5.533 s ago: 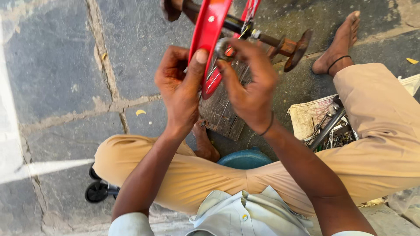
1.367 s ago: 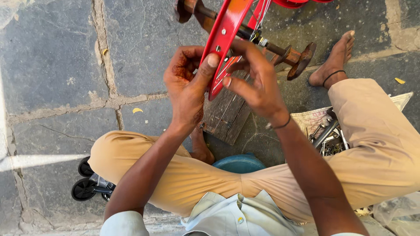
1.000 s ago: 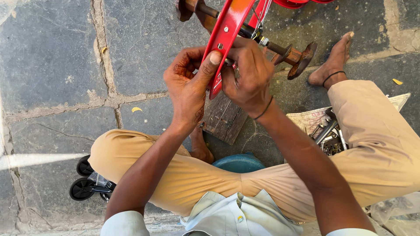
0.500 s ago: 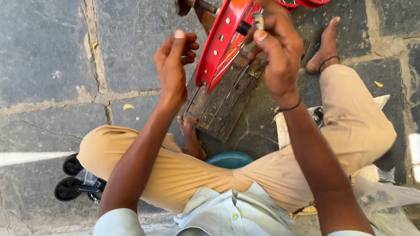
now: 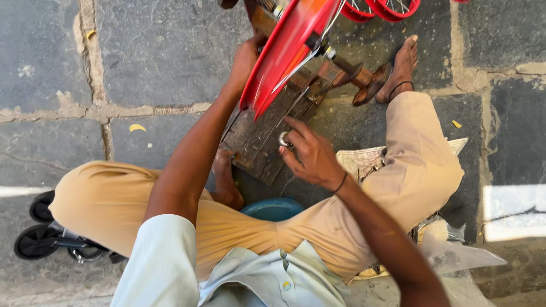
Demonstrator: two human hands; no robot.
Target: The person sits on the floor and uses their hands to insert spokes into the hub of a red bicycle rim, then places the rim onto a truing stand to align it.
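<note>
Sitting cross-legged on the stone floor (image 5: pixel 142 62), the person works over a worn wooden block (image 5: pixel 267 136) that lies just ahead of the knees. The left hand (image 5: pixel 245 57) reaches past the far end of that block and is clenched on the red wheel rim (image 5: pixel 284 48), which stands tilted on edge above the block, its axle (image 5: pixel 341 59) sticking out to the right. The right hand (image 5: pixel 310 156) rests on the near right edge of the block, fingers loosely curled, with a small metal ring (image 5: pixel 283 139) at the fingertips; whether the grip pinches the ring or only touches it, I cannot tell. 2 more red rims (image 5: pixel 387 8) lie beyond the block. A newspaper with metal parts (image 5: pixel 364 162) sits right of the block, and a blue bowl (image 5: pixel 273 209) is just behind it, between the legs.

To do this step well, I judge the left hand should keep the rim steady on the block while the right takes the ring firmly between thumb and forefinger, so it cannot roll off the edge.
</note>
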